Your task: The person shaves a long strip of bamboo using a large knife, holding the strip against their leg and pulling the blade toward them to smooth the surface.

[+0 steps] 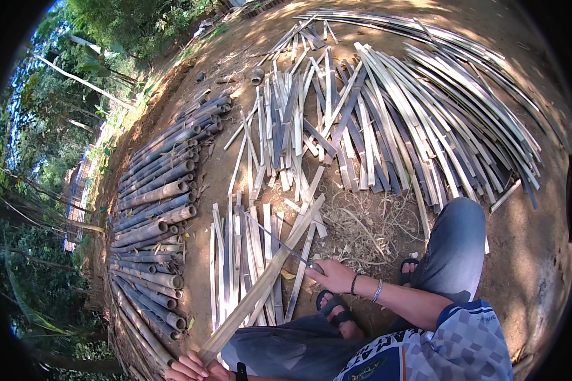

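A long split bamboo strip point(260, 287) slants across in front of me, its far end raised over the ground. Around its near end, at the bottom of the view, my left hand point(196, 368) is closed. My right hand point(332, 277) grips the dark handle of a long, thin-bladed knife point(295, 255). The blade crosses the strip and points away to the left; whether its edge touches the wood I cannot tell. Beneath them, a small group of cut bamboo strips point(221, 273) lies on the soil beside my legs.
Whole bamboo poles point(156, 209) are stacked at the left. A wide heap of split strips point(394, 120) spreads across the far middle and right. Curly shavings point(368, 232) cover the dirt past my sandalled feet point(337, 311). My bent knee point(461, 222) rises at the right.
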`<state>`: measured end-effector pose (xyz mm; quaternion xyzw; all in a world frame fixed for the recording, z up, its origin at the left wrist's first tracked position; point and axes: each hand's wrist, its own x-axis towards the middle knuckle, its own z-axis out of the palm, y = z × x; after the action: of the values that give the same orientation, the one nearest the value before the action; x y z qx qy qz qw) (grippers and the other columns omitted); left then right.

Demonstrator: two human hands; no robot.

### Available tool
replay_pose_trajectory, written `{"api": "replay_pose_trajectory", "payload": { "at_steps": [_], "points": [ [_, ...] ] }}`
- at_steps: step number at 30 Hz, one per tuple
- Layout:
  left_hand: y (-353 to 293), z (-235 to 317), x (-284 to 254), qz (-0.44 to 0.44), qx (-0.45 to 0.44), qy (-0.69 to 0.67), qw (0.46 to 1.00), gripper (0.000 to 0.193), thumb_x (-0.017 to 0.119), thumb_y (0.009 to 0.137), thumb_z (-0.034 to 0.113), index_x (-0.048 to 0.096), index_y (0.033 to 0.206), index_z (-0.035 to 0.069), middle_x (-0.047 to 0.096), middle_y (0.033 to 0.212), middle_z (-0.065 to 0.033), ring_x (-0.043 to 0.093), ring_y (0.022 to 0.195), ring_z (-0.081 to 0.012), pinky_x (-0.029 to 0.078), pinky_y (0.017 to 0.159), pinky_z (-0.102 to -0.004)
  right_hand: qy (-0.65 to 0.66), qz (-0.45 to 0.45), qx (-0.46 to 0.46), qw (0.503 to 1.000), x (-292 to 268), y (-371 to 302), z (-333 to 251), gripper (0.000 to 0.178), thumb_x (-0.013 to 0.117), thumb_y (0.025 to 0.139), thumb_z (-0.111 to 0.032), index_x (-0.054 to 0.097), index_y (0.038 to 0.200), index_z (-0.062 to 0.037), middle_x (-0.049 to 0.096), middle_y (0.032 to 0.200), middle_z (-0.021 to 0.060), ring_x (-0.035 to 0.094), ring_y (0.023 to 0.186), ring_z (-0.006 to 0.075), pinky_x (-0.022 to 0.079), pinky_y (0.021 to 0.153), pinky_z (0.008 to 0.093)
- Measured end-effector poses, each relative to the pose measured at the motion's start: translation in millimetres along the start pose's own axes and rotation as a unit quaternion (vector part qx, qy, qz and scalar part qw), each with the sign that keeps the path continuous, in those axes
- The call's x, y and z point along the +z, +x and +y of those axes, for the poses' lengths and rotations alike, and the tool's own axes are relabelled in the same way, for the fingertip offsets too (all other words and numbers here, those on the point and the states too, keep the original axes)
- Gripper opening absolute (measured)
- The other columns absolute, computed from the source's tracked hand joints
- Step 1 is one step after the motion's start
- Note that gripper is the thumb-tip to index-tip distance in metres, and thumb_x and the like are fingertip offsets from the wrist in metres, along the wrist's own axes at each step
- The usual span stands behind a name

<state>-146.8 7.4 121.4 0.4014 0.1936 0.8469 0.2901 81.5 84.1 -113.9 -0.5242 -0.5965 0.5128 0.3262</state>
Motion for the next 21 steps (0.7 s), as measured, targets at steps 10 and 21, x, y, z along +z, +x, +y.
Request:
{"api": "replay_pose_trajectory", "payload": {
  "at_steps": [10,21],
  "points": [
    [-1.3,-3.1,8.7,0.004,0.016,0.022,1.000,0.062,0.029,0.100,0.056,0.037,0.057,0.013,0.032,0.048,0.0003,0.031,0.041,-0.0114,0.028,0.045,-0.0256,0.021,0.017,0.001,1.000,0.1,4.6,6.2,0.052,0.048,0.095,-0.049,0.059,0.086,0.0009,0.061,0.070,0.0219,0.064,0.071,0.0381,0.049,0.068,0.0462],
    [0.4,-3.2,2.8,-0.065,0.023,0.051,0.996,0.056,0.031,0.104,0.045,0.028,0.057,0.015,0.025,0.050,0.0018,0.025,0.041,-0.0085,0.026,0.046,-0.0212,-0.008,0.013,-0.034,0.999,-1.9,3.1,12.4,0.053,0.049,0.094,-0.049,0.058,0.081,0.0011,0.060,0.068,0.0217,0.062,0.068,0.0406,0.048,0.065,0.0471]
  ]
}}
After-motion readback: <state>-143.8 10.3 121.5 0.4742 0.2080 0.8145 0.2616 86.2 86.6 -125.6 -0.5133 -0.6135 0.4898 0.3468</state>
